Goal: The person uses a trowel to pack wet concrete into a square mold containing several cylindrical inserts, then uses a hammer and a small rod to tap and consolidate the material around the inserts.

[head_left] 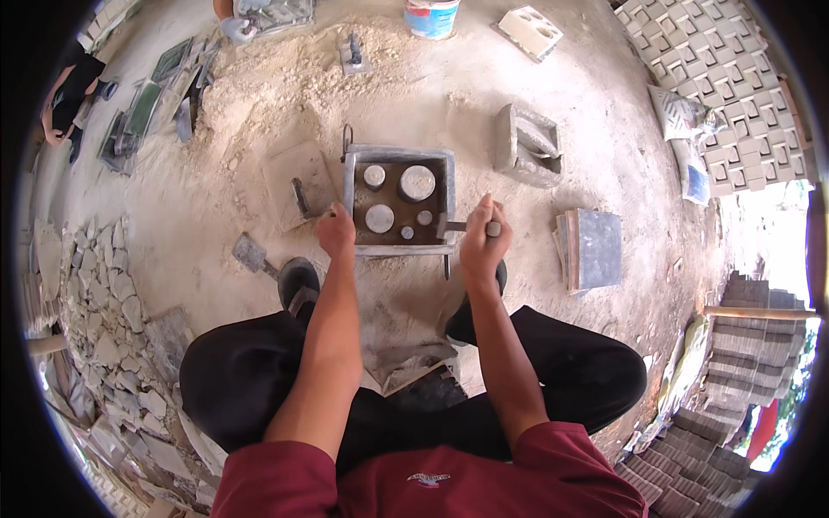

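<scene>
Grey, dusty box mould (397, 154) rests on the floor (622, 160), five pale-topped round plugs (417, 184) standing inside; it looks heavy and stiff, best held by opposite walls. Right hand (485, 242) grips a hammer (442, 226) by its handle, probably head-heavy; left hand (337, 231) curls at the mould's left wall, its hold unclear

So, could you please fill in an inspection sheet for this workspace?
Surface: dusty ground, pale powder spread at the upper left.
Job's things: grey rectangular box with five round pieces inside; hammer at its right wall.
Clutter: trowel-like tool, stacked slabs at right, bucket at top, rubble at left.
Hands: left hand at the box's left wall; right hand gripping the hammer's handle.
Cables: nothing seen.
Surroundings: stacked blocks at upper right, another person at far left.
</scene>
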The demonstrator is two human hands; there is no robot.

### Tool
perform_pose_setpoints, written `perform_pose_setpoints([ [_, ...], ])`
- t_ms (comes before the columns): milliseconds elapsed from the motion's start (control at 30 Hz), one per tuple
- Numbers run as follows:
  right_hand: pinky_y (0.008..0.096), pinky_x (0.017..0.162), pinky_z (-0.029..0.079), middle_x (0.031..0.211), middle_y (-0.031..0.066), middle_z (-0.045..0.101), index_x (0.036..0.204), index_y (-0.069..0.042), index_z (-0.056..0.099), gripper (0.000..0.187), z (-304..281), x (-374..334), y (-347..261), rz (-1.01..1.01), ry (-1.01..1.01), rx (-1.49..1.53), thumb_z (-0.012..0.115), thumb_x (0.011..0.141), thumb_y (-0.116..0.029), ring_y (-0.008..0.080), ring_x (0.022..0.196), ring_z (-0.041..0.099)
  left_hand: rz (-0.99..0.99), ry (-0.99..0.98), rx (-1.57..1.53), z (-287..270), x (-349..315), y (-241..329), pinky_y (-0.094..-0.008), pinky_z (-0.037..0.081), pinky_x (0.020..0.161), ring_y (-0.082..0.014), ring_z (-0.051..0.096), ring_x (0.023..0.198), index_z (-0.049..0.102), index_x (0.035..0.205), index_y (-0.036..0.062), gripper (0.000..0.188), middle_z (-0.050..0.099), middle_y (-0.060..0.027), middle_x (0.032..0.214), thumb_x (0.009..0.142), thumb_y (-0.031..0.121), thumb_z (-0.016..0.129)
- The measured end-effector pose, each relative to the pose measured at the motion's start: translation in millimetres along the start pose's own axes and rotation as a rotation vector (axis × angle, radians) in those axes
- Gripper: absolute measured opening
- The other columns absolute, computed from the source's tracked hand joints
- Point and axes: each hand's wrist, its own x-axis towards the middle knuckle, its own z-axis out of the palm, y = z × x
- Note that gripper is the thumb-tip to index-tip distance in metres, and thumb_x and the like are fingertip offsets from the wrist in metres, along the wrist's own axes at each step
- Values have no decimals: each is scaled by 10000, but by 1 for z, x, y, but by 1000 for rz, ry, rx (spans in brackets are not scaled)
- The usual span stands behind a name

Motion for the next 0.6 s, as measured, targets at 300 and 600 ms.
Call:
perform_pose_setpoints([
  [300,403,596,365,620,128,505,637,36,492,382,1,-10,4,96,-28,120,472,956,-172,246,638,464,-7,-26,5,1,-2,4,-491,461,871,-402,618,956,695,924,-15,551,662,-231,967,881,446,397],
  [600,230,467,243,587,-66,385,642,-65,437,356,3,-16,21,-22,2,127,465,978,-177,28,540,324,3,-27,9,4,-7,9,-496,457,859,-404,614,956,691,920,-13,545,661,-232,953,885,443,395],
])
